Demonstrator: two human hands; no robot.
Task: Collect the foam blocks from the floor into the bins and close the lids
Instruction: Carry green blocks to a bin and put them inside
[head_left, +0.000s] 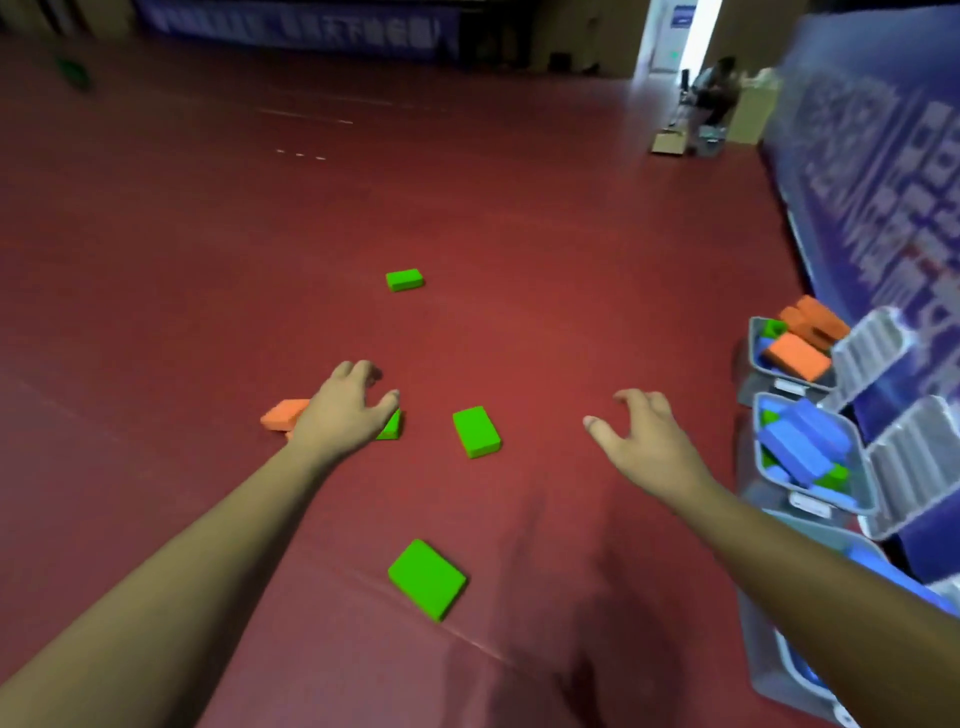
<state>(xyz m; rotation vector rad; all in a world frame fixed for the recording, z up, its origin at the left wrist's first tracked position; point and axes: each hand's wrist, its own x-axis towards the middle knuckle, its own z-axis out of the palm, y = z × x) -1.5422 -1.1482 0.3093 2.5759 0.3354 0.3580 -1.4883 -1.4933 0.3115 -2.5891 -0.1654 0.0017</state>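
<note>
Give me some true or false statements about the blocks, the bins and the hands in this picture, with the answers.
1. The bin lids are closed. False: they stand open.
2. The right hand holds nothing. True.
3. Every loose block outside the bins is green. False: an orange block lies beside the left hand.
4. The middle bin has blue blocks in it. True.
</note>
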